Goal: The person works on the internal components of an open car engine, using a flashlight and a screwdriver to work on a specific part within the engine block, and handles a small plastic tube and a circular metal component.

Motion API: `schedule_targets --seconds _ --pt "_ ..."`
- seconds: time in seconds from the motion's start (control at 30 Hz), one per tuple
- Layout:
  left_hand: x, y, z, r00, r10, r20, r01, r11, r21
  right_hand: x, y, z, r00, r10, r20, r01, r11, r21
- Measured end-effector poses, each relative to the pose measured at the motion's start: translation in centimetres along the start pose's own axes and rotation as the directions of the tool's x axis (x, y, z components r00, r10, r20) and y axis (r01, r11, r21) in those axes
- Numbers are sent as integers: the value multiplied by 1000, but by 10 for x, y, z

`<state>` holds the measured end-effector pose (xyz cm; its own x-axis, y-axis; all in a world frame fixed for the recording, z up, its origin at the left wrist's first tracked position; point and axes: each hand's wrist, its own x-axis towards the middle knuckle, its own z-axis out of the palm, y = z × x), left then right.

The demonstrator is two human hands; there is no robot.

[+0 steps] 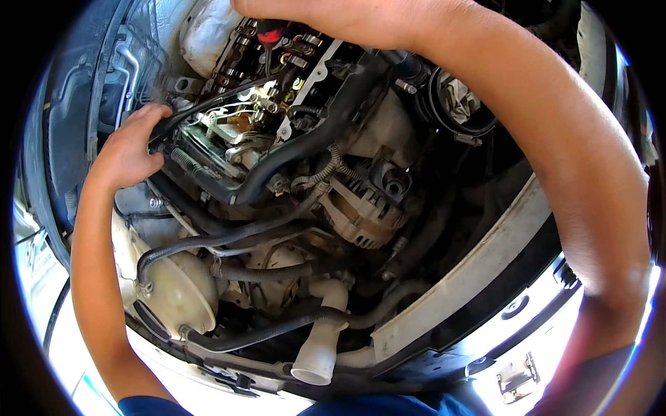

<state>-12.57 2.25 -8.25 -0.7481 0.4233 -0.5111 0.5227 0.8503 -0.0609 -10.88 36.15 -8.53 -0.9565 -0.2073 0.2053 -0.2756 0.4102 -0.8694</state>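
Note:
My left hand (132,151) is closed around the thick end of a long, thin black rod (220,97) at the left side of the engine. The rod slants up and right, its far end reaching over the exposed valve train (295,59). At the top edge my right hand (305,8) is partly cut off by the picture. Just under it is the red and black handle of a screwdriver (271,33), its shaft pointing down among the cams. The right fingers are mostly out of view, but the hand appears closed on that handle. Bright light falls near the rod's tip.
A thick black hose (305,149) curves past the engine's near side. The alternator (364,211) sits below it. A yellowed plastic reservoir (177,291) stands at the lower left, and a pale filler neck (322,347) at the front. The pale front crossmember (472,256) runs along the right.

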Motion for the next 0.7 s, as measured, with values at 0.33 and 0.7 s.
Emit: schedule_targets --seconds 0.33,0.7 --pt "-7 -17 16 991 -103 -80 99 994 -45 2 -1 -2 997 19 69 -19 1000 -4" --pt "-22 -29 -7 981 -182 -67 176 981 -80 4 -6 -5 997 72 7 -72 991 111"
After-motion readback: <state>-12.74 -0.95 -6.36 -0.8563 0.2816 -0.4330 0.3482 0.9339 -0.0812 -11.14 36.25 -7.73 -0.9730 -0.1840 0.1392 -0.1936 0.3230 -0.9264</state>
